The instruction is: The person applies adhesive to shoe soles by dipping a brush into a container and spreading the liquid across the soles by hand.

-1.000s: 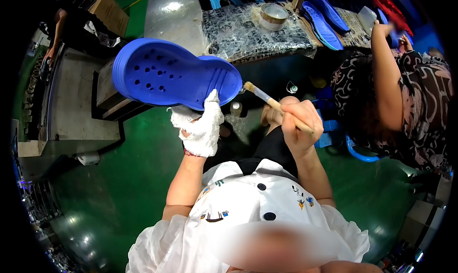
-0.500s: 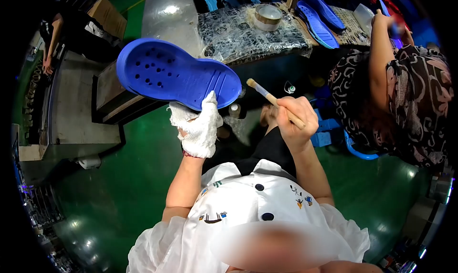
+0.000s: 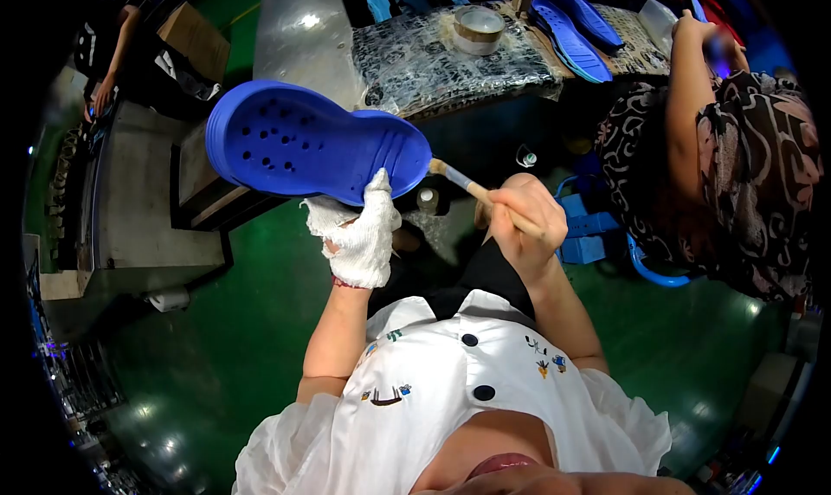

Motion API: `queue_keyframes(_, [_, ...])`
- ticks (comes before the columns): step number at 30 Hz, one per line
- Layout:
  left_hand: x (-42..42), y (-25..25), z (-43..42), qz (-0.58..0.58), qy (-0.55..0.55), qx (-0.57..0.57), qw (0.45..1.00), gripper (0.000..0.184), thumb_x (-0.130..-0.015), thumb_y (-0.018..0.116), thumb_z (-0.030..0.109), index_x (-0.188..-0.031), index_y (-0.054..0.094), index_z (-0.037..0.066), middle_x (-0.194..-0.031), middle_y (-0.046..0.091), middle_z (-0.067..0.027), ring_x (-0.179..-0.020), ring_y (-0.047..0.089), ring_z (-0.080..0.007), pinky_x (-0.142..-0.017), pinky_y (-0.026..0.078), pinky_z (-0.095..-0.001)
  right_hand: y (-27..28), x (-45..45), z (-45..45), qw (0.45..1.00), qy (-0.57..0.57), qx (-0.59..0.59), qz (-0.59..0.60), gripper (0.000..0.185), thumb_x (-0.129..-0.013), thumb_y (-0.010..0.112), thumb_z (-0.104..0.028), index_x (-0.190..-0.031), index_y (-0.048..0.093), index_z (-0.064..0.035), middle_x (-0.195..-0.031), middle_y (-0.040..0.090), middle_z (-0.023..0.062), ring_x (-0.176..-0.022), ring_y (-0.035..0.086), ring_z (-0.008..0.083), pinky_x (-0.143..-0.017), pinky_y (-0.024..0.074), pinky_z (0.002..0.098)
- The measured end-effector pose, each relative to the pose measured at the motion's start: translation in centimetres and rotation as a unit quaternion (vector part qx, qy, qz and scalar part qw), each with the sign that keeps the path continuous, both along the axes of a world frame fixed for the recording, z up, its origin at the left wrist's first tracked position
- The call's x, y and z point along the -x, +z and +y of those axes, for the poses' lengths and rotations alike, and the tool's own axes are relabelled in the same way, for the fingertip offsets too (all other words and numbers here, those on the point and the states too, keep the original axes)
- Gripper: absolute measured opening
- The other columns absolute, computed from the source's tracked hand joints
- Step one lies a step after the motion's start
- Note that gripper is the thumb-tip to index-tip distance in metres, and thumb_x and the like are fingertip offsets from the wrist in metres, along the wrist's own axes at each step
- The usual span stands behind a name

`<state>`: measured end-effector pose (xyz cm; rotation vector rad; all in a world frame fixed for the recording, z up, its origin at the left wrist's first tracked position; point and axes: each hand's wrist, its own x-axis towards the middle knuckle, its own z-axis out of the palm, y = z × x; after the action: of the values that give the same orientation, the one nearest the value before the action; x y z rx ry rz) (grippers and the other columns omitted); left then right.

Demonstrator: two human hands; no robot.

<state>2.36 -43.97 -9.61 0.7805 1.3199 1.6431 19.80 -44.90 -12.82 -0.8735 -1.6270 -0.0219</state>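
A blue shoe sole (image 3: 320,153) with a cluster of small holes is held up in front of me. My left hand (image 3: 362,235), in a white knitted glove, grips its narrower end, the thumb on the inner face and the other fingers hidden beneath. Bare and closed, my right hand (image 3: 530,222) pinches the wooden handle of a paint brush (image 3: 474,188). The bristle tip is at the rim of the sole's narrow end; whether it touches, I cannot tell.
A wrapped bench top (image 3: 433,71) ahead bears a bowl-like container (image 3: 479,29) and blue soles (image 3: 567,41). At the right sits a co-worker in a patterned garment (image 3: 762,166); another person's arm (image 3: 121,49) shows far left beside a metal machine (image 3: 147,183). A small bottle (image 3: 427,199) stands below.
The brush has moved left, from a gap beside the sole to its rim. The sole has tilted slightly and shifted a little down and left. The person at far left has moved an arm.
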Motion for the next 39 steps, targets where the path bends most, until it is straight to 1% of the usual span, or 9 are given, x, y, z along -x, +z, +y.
queue_keyframes(3, [0.6,0.1,0.0,0.066,-0.029,0.045,0.996,0.027,-0.081,0.065,0.0,-0.101,0.048,0.006,-0.081,0.058,-0.0048,-0.053,0.05,-0.0079,-0.041,0.042,-0.0213,-0.8,-1.1,0.2,0.998,-0.067,0.007,-0.005,0.014,-0.066,0.062,0.004,-0.077,0.061,-0.0038,-0.064,0.059,0.0056,-0.05,0.052,0.0187,-0.049,0.0384,0.0317])
queue_keyframes(10, [-1.0,-1.2,0.6,0.061,-0.07,0.024,0.995,0.027,-0.081,0.065,0.001,-0.1,0.047,0.005,-0.076,0.056,-0.0036,-0.048,0.047,-0.0079,-0.038,0.039,-0.0224,-2.2,-2.1,0.5,0.997,-0.07,0.014,0.025,0.012,-0.071,0.062,0.005,-0.081,0.061,-0.0017,-0.066,0.06,0.0074,-0.051,0.052,0.0211,-0.05,0.0396,0.0313])
queue_keyframes(12, [-1.7,-0.5,1.3,0.05,-0.089,0.032,0.994,0.025,-0.081,0.065,0.002,-0.099,0.047,0.005,-0.074,0.056,-0.0031,-0.047,0.047,-0.0076,-0.038,0.039,-0.0223,-3.9,-3.1,0.4,0.977,-0.116,0.103,0.149,0.008,-0.078,0.06,0.001,-0.085,0.061,-0.0003,-0.069,0.061,0.0094,-0.057,0.057,0.0197,-0.055,0.0444,0.0282])
queue_keyframes(14, [-2.7,0.2,2.2,0.178,-0.163,0.018,0.97,0.023,-0.083,0.064,0.005,-0.1,0.048,0.006,-0.07,0.055,-0.0018,-0.043,0.046,-0.007,-0.037,0.037,-0.0216,-7.2,-4.4,0.8,0.934,-0.146,0.178,0.274,0.008,-0.086,0.056,-0.005,-0.087,0.062,0.0009,-0.072,0.062,0.0113,-0.063,0.061,0.0197,-0.062,0.0481,0.0291])
queue_keyframes(21, [-11.1,1.4,7.5,0.068,-0.519,0.109,0.845,0.022,-0.083,0.061,0.016,-0.097,0.055,0.001,-0.062,0.054,-0.0035,-0.034,0.043,-0.0094,-0.031,0.033,-0.0224,-17.2,-4.7,0.4,0.931,-0.19,0.268,0.157,0.016,-0.088,0.056,-0.015,-0.085,0.062,-0.0006,-0.077,0.062,0.0165,-0.069,0.062,0.03,-0.062,0.0474,0.0346])
queue_keyframes(23, [-15.0,0.5,9.7,0.062,-0.517,0.114,0.846,0.019,-0.084,0.06,0.015,-0.094,0.056,0.0,-0.058,0.053,-0.0034,-0.031,0.041,-0.0102,-0.028,0.031,-0.0241,-17.8,-5.0,0.6,0.905,-0.193,0.347,0.152,0.017,-0.088,0.056,-0.018,-0.085,0.062,-0.0018,-0.074,0.062,0.0161,-0.068,0.061,0.0334,-0.062,0.0472,0.0366])
queue_keyframes(30, [-23.8,1.8,19.3,0.035,-0.478,0.11,0.871,0.034,-0.085,0.061,0.024,-0.063,0.05,0.001,-0.047,0.047,-0.0081,-0.032,0.044,-0.0184,-0.03,0.032,-0.0317,-17.8,-5.5,1.5,0.921,-0.178,0.289,0.189,0.015,-0.087,0.058,-0.017,-0.086,0.061,-0.0027,-0.073,0.063,0.0129,-0.069,0.062,0.0298,-0.062,0.048,0.0369])
queue_keyframes(35, [-21.0,-1.1,17.2,0.076,-0.483,0.023,0.872,0.032,-0.089,0.057,0.032,-0.074,0.05,0.004,-0.05,0.044,-0.0024,-0.034,0.038,-0.0107,-0.031,0.029,-0.0265,-18.3,-5.4,1.8,0.911,-0.159,0.309,0.224,0.02,-0.09,0.055,-0.022,-0.086,0.061,-0.0035,-0.069,0.063,0.0093,-0.064,0.063,0.0248,-0.06,0.0477,0.0348])
queue_keyframes(39, [-12.3,-3.5,9.7,0.064,-0.441,0.096,0.89,0.022,-0.088,0.058,0.03,-0.089,0.051,0.009,-0.06,0.051,-0.0025,-0.039,0.045,-0.0104,-0.033,0.035,-0.0236,-18.7,-6.0,1.6,0.915,-0.186,0.306,0.185,0.022,-0.09,0.056,-0.022,-0.091,0.061,-0.0013,-0.067,0.064,0.0097,-0.06,0.062,0.0209,-0.057,0.0475,0.0311])
